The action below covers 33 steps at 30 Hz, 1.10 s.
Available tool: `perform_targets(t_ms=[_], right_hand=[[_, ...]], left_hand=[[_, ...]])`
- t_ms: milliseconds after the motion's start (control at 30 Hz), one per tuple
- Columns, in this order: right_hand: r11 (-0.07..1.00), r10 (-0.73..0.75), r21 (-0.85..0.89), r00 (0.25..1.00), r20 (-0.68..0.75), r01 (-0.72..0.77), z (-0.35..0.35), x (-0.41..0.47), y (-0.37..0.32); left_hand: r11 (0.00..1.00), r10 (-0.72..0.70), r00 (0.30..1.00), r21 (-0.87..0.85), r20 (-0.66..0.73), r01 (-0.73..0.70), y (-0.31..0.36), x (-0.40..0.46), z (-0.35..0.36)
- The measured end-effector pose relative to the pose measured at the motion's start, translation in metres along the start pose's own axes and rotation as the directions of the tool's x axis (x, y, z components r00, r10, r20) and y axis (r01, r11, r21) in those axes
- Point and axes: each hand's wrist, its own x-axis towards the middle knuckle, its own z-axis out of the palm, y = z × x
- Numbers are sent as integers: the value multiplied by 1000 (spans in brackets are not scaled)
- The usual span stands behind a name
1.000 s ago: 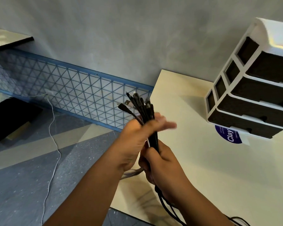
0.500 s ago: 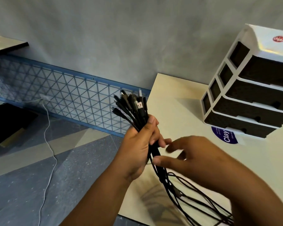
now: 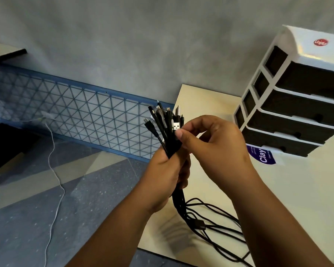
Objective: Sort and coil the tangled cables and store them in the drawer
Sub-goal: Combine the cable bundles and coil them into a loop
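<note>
1. My left hand (image 3: 165, 176) has its grip wrapped tight round a bundle of black cables (image 3: 167, 132), plug ends fanned upward above the fist.
2. My right hand (image 3: 210, 143) pinches one cable just below a silver USB plug (image 3: 176, 125), thumb and forefinger together on it.
3. Below the left grip the thin, rubbery cables trail down in loose loops onto the smooth cream worktop (image 3: 297, 189).
4. To the right of my right hand stands a white plastic drawer unit (image 3: 305, 53) with dark drawers (image 3: 297, 110), all closed; I cannot see their contents.
</note>
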Motion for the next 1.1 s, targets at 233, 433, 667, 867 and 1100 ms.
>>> perform_targets(t_ms=[233, 433, 667, 867, 1100], right_hand=[[989, 30, 141, 998, 54, -38, -1, 4, -2], [971, 13, 239, 1000, -6, -11, -9, 19, -10], [861, 56, 508, 998, -31, -33, 4, 15, 22], [885, -108, 417, 781, 615, -207, 15, -61, 80], [839, -138, 480, 752, 644, -257, -3, -132, 63]], left_hand=[[999, 43, 997, 13, 56, -44, -1, -3, 4], [1000, -1, 994, -4, 108, 2, -7, -9, 6], [942, -49, 994, -326, 93, 77, 8, -6, 2], [900, 54, 996, -434, 64, -21, 38, -18, 7], [927, 121, 990, -364, 75, -86, 47, -76, 59]])
